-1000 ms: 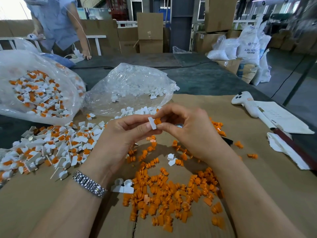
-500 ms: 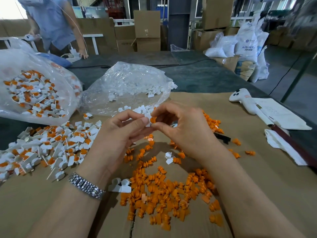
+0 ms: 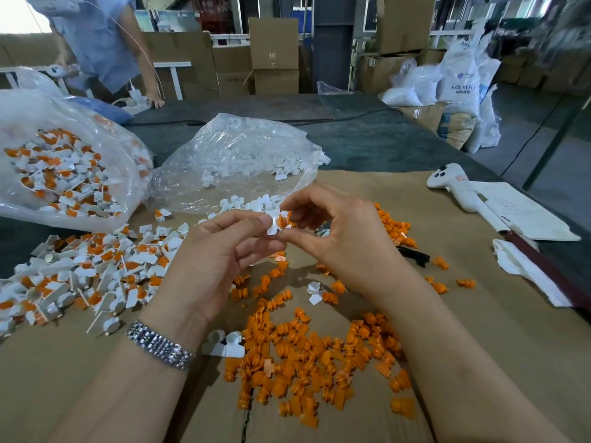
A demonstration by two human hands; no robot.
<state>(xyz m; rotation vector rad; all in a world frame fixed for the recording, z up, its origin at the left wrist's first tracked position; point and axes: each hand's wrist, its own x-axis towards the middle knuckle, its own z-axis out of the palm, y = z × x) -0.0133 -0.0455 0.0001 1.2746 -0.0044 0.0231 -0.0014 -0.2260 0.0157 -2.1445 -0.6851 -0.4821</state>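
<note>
Both hands meet above the cardboard (image 3: 479, 314) that covers the counter (image 3: 367, 142), with one small white tag (image 3: 271, 227) between their fingertips. The left hand (image 3: 220, 260) pinches the tag's flat end between thumb and curled fingers (image 3: 252, 223). An orange plug (image 3: 281, 222) sits in the tag's round end. The right hand (image 3: 345, 241) pinches that end, its forefinger arched over the top and its thumb underneath. Its other fingers are loosely curled and hold nothing that can be seen. The tag is held in the air, clear of the cardboard.

Straight below the fingers and toward the wrists lies a loose heap of orange plugs (image 3: 307, 356), with a few more scattered past the right hand's knuckles. Two bare white tags (image 3: 224, 343) lie just beside the left wrist, which wears a metal watch (image 3: 160, 345). Just beyond the fingertips is a small spill of white tags (image 3: 252, 204) at the mouth of a clear bag (image 3: 243, 161) of the same. To the left of the left hand, a wide pile of plugged tags (image 3: 89, 273) spreads over the cardboard, and beyond that a second bag (image 3: 60, 167) holds more of them.

Well to the right of the right hand lie a white controller (image 3: 454, 187) and a sheet of paper (image 3: 524, 215). Far beyond the fingers, another person (image 3: 96, 43) stands at the counter's far edge.
</note>
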